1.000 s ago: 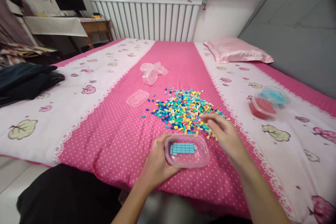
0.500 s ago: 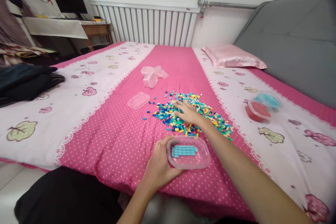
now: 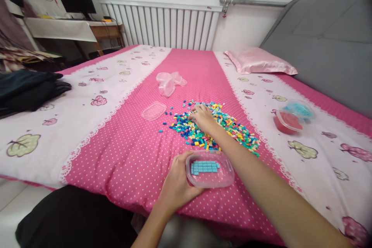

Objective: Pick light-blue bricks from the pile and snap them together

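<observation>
Near the bed's front edge, my left hand (image 3: 178, 180) grips a clear plastic container (image 3: 225, 178) by its left end, thumb in front and fingers behind. Light blue building bricks (image 3: 204, 167) lie in neat rows on the container's floor. Farther out, my right hand (image 3: 203, 118) rests over a pile of small multicoloured building bricks (image 3: 229, 130). Its fingers are bent down, with the tips drawn together at the left part of the heap. Whatever is between those fingertips is too small to make out.
A clear lid (image 3: 154, 111) lies left of the pile, with stacked empty clear containers (image 3: 168, 83) behind it. To the right stand a container of red pieces (image 3: 287, 122) and one of blue pieces (image 3: 300, 109). Dark folded clothes (image 3: 29, 89) and a pink pillow (image 3: 258, 61) also lie on the bed.
My right hand has shifted slightly left and up over the pile, and its fingers have gone from spread to bent. The left hand and container stay as they were.
</observation>
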A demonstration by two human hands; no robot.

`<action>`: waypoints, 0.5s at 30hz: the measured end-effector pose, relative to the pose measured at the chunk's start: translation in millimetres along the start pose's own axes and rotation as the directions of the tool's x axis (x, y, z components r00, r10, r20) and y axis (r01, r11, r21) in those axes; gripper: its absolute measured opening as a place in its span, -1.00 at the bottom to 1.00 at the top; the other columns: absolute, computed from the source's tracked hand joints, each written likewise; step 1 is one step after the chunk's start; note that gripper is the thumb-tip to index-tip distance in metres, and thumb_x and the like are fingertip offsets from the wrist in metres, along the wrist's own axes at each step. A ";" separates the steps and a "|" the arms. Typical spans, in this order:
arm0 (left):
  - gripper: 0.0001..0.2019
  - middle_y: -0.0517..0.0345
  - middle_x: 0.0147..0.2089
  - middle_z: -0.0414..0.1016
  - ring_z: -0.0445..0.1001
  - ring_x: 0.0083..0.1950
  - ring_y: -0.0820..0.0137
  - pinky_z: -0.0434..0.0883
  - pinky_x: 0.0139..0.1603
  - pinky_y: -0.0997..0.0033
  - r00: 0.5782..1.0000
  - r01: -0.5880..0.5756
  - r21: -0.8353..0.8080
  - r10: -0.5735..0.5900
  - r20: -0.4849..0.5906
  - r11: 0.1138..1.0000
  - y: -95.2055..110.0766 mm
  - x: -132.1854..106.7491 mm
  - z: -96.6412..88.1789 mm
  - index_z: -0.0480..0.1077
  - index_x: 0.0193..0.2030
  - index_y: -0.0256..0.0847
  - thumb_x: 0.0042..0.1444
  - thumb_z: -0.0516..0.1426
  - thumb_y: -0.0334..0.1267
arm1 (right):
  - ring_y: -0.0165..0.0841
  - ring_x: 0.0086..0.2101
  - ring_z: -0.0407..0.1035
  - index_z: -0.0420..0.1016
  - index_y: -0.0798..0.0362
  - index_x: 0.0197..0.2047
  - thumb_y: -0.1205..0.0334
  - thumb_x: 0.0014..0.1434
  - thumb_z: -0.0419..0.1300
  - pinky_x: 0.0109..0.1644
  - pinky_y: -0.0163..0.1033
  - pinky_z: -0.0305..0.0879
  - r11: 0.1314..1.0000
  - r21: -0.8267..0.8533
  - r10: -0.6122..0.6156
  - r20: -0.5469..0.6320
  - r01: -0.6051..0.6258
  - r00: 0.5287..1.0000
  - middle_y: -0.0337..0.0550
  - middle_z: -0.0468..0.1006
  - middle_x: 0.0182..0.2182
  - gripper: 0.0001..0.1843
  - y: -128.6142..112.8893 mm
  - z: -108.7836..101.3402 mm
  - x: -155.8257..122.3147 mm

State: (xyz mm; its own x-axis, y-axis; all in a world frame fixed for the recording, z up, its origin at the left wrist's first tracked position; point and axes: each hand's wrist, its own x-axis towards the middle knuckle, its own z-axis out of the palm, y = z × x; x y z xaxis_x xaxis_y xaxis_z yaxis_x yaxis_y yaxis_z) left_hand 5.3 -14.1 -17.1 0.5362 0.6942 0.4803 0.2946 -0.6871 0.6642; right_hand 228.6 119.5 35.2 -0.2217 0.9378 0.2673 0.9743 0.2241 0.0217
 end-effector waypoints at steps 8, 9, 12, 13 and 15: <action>-0.17 -0.03 0.28 0.40 0.48 0.26 0.07 0.47 0.25 -0.01 1.000 0.006 -0.012 -0.006 0.005 1.000 -0.1 0.6 -0.4 0.11 0.37 -0.01 0.05 0.44 -0.15 | -0.18 0.06 0.47 0.47 0.02 0.21 0.04 0.39 0.25 0.12 0.08 0.48 0.999 -0.002 -0.047 0.024 0.047 0.999 -0.01 0.50 0.18 -0.60 -5.7 -6.1 9.3; -0.17 -0.03 0.28 0.40 0.48 0.26 0.07 0.47 0.25 -0.01 1.000 0.009 -0.014 -0.009 0.005 1.000 -0.3 0.4 -0.3 0.11 0.37 -0.01 0.04 0.44 -0.15 | -0.17 0.06 0.47 0.47 0.02 0.21 0.04 0.39 0.25 0.12 0.08 0.48 0.999 0.012 -0.046 0.025 0.046 0.999 -0.01 0.50 0.18 -0.59 -5.4 -7.1 8.7; -0.16 -0.05 0.28 0.40 0.48 0.27 0.06 0.47 0.27 -0.02 1.000 0.018 -0.022 -0.018 0.005 1.000 -0.7 -0.2 0.0 0.11 0.38 -0.03 0.04 0.44 -0.13 | -0.17 0.05 0.48 0.46 0.03 0.22 0.04 0.38 0.26 0.11 0.08 0.49 0.997 0.071 -0.036 0.036 0.033 0.999 -0.01 0.50 0.17 -0.58 -1.7 -9.3 5.1; -0.17 -0.06 0.29 0.40 0.47 0.28 0.06 0.47 0.27 -0.03 1.000 0.021 -0.024 -0.021 0.006 0.999 -0.7 -0.2 0.0 0.12 0.38 -0.03 0.05 0.44 -0.12 | -0.17 0.04 0.48 0.46 0.04 0.22 0.04 0.38 0.26 0.10 0.08 0.49 0.995 0.095 -0.032 0.046 0.027 0.998 -0.01 0.51 0.16 -0.58 0.3 -9.6 3.5; -0.19 -0.07 0.30 0.40 0.47 0.29 0.05 0.46 0.28 -0.04 1.000 0.027 -0.029 -0.027 0.010 0.999 -0.8 -0.1 0.1 0.14 0.37 -0.04 0.06 0.43 -0.11 | -0.18 0.02 0.49 0.46 0.04 0.21 0.04 0.38 0.26 0.08 0.06 0.50 0.989 0.145 -0.027 0.073 0.016 0.997 -0.02 0.51 0.15 -0.58 5.0 -10.0 0.1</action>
State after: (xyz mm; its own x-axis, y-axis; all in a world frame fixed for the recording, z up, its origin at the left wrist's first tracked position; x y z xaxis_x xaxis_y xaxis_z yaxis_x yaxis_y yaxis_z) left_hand 5.1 -13.7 -17.7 0.5362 0.7101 0.4564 0.2863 -0.6616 0.6930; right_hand 233.9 118.0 44.9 -0.2503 0.9483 0.1953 0.9545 0.2755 -0.1142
